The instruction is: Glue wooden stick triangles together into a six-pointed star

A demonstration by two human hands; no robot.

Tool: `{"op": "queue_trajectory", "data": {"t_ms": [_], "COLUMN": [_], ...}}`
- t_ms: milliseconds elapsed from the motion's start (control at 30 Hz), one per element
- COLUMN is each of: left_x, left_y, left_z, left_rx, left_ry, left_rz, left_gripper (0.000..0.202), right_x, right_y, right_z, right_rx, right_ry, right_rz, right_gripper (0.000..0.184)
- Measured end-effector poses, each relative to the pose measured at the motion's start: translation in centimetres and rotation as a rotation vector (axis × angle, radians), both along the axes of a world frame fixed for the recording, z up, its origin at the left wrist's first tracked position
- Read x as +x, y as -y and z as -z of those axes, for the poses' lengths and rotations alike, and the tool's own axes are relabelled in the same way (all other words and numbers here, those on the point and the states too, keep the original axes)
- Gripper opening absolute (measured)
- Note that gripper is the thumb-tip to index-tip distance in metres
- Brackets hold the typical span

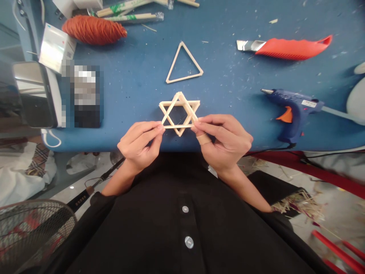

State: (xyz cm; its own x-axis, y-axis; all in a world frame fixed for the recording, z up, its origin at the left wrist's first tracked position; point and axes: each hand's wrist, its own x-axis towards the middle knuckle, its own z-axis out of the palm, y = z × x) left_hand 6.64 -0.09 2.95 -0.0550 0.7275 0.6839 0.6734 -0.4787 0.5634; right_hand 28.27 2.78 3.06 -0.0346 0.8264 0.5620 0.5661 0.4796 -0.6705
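Observation:
A six-pointed star of thin wooden sticks (179,113) is held just above the near edge of the blue table (137,87). My left hand (139,144) pinches its lower left point with thumb and forefinger. My right hand (224,140) pinches its lower right point; one finger wears a tan bandage. A single stick triangle (184,64) lies flat on the table beyond the star.
A blue hot glue gun (293,110) lies at the right with its cord. An orange-handled utility knife (285,47) sits at the far right. An orange yarn ball (94,29), wrapped chopsticks (134,15), small boxes (55,47) and a phone (35,93) occupy the left. A fan (31,232) stands lower left.

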Motion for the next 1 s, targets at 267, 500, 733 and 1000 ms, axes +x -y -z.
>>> {"op": "queue_trajectory", "data": {"t_ms": [267, 500, 733, 1000], "left_x": [0.1, 0.0, -0.1, 0.1], "left_y": [0.0, -0.2, -0.2, 0.1], "left_z": [0.2, 0.2, 0.1, -0.6], "left_rx": [0.058, 0.115, 0.106, 0.121], "left_ry": [-0.064, -0.135, -0.144, -0.142], "left_rz": [-0.029, -0.041, -0.044, -0.022], "left_gripper": [0.021, 0.023, 0.03, 0.035], "right_x": [0.0, -0.1, 0.0, 0.6], "right_y": [-0.1, -0.4, -0.4, -1.2], "right_z": [0.1, -0.1, -0.5, -1.1], "right_rx": [0.048, 0.127, 0.125, 0.116], "right_ry": [0.037, 0.0, 0.032, 0.071], "right_rz": [0.012, -0.043, -0.024, -0.058], "right_gripper": [0.012, 0.018, 0.015, 0.015]}}
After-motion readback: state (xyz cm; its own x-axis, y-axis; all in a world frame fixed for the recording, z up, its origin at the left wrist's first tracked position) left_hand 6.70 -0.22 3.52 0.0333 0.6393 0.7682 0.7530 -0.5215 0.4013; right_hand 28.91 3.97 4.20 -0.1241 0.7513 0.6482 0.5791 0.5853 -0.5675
